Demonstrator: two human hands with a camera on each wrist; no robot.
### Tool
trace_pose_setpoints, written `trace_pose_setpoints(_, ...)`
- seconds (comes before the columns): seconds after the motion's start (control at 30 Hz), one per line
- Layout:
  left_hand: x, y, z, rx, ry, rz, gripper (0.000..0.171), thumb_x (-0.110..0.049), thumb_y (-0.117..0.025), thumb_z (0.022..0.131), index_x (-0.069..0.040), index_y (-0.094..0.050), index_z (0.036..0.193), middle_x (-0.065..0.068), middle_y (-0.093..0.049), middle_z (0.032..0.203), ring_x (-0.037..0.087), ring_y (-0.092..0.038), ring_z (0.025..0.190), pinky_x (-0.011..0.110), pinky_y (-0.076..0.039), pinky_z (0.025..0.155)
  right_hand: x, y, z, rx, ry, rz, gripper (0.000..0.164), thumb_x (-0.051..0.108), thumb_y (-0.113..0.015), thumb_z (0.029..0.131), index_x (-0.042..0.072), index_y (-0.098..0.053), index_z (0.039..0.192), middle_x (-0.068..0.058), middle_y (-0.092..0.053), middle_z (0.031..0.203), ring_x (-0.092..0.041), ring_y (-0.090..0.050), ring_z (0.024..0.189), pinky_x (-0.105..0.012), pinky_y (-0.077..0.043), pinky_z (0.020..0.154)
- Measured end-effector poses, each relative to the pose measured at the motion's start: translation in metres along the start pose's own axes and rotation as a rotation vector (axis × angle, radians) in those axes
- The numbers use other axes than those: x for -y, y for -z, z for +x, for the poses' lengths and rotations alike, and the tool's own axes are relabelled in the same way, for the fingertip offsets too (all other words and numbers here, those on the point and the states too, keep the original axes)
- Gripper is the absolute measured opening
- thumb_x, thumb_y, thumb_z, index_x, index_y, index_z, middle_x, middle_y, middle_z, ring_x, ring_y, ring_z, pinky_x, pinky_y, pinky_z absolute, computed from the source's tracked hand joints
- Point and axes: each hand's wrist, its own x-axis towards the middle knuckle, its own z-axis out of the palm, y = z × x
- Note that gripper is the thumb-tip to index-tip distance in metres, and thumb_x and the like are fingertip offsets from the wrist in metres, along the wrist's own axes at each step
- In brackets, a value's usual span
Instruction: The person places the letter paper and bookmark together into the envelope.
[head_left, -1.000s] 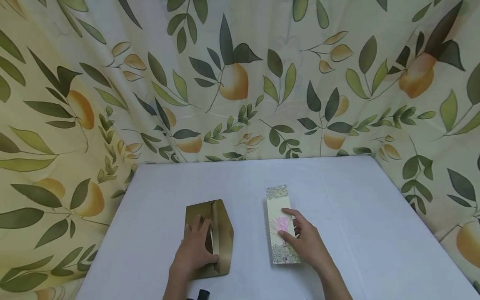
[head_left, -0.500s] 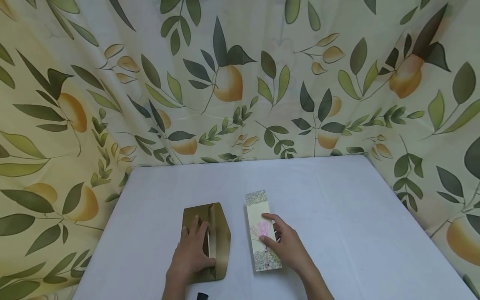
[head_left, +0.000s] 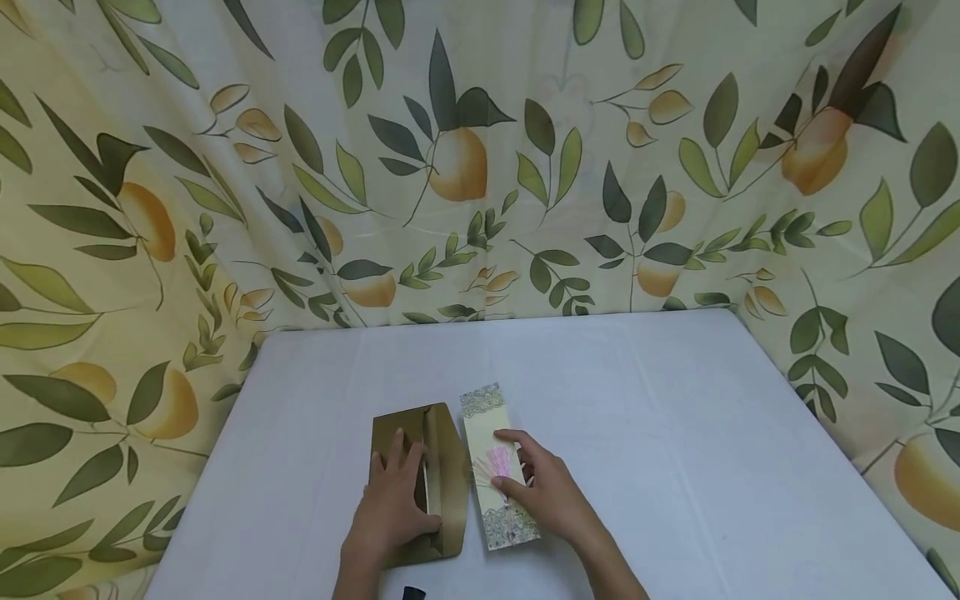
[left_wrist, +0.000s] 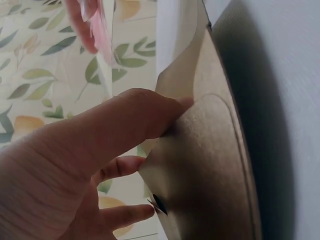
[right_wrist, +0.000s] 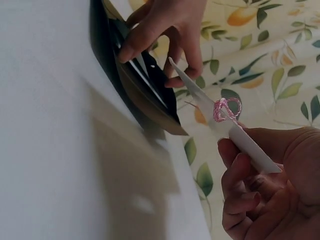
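A gold-brown envelope point(head_left: 453, 467) lies on the table with its pointed flap folded out to the right. My left hand point(head_left: 390, 508) grips it at the mouth, thumb at the near end and fingers farther back, and the pocket gapes. In the left wrist view, my thumb reaches over the edge of the envelope point(left_wrist: 215, 175). Just right of the flap, my right hand point(head_left: 551, 492) pinches a long cream card point(head_left: 483, 421) with patterned ends and a pink tassel point(head_left: 498, 460). The right wrist view shows the card point(right_wrist: 197, 95) raised off the table, its far end near the envelope's mouth.
A white cloth covers the table point(head_left: 637, 400). Behind and beside it hangs a curtain point(head_left: 525, 167) printed with fruit and leaves. A small black object point(head_left: 414, 592) pokes in at the bottom edge, mostly cut off.
My right hand has carried the card leftward, from well apart to right beside the envelope's flap. The left hand has kept its grip on the envelope. The head view has shifted slightly.
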Motion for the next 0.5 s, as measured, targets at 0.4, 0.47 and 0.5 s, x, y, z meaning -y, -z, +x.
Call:
trace_pose_setpoints(0.4,-0.003,0.003,0.002,0.016,0.022,-0.025,0.08,-0.035,-0.088,0.057,-0.022,-0.046,0.124,0.019,-0.016,0.153,0.062,-0.019,0.126,0.075,-0.034,0.079,0.014,-0.018,0.01,0.089,0.061,-0.043,0.056,0.025,-0.075,0.082,0.023,-0.051,0.133,0.003,-0.044,0.064,-0.01,-0.041,0.059,-0.025,-0.037,0.052)
trace_pose_setpoints(0.47,-0.003,0.003,0.002,0.018,0.026,-0.033,0.08,-0.035,-0.088,0.056,-0.024,-0.046,0.124,0.019,-0.016,0.153,0.063,-0.018,0.126,0.076,-0.032,0.08,0.016,-0.02,0.011,0.103,0.061,-0.047,0.055,0.025,-0.075,0.081,0.021,-0.052,0.131,0.004,-0.043,0.061,-0.007,-0.038,0.055,-0.024,-0.036,0.05)
trace_pose_setpoints(0.5,-0.004,0.003,0.002,0.022,0.026,-0.037,0.079,-0.035,-0.088,0.057,-0.024,-0.046,0.123,0.019,-0.016,0.153,0.063,-0.017,0.126,0.076,-0.031,0.08,0.016,-0.021,0.012,0.107,0.061,-0.05,0.054,0.025,-0.075,0.081,0.02,-0.053,0.131,0.004,-0.044,0.06,-0.006,-0.038,0.054,-0.024,-0.036,0.049)
